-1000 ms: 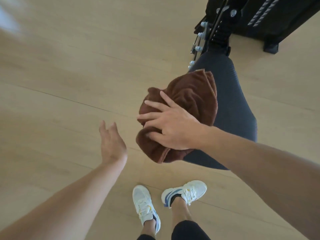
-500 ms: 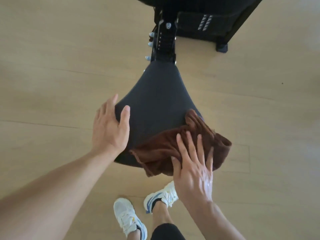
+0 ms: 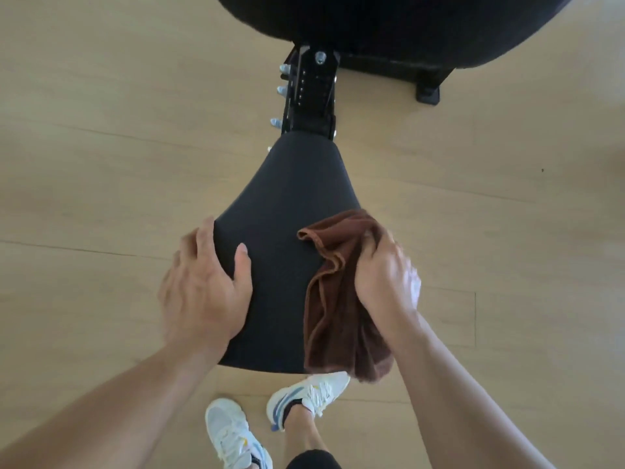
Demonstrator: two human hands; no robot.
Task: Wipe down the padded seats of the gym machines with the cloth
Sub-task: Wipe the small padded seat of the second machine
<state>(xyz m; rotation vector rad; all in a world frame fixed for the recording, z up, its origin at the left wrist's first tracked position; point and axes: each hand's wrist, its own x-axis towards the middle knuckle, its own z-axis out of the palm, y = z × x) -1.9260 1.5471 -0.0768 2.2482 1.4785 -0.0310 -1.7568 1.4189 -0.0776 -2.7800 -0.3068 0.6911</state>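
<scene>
My left hand (image 3: 203, 286) rests flat on the left edge of the black padded seat (image 3: 287, 211), fingers relaxed over the side, thumb on top. My right hand (image 3: 385, 269) grips the brown cloth (image 3: 334, 299) bunched at the seat's right edge; the cloth lies along that side and hangs past the near corner. Seat post bracket (image 3: 313, 93) behind the seat, my white sneakers (image 3: 304, 396) on the wood floor (image 3: 101, 147) below
</scene>
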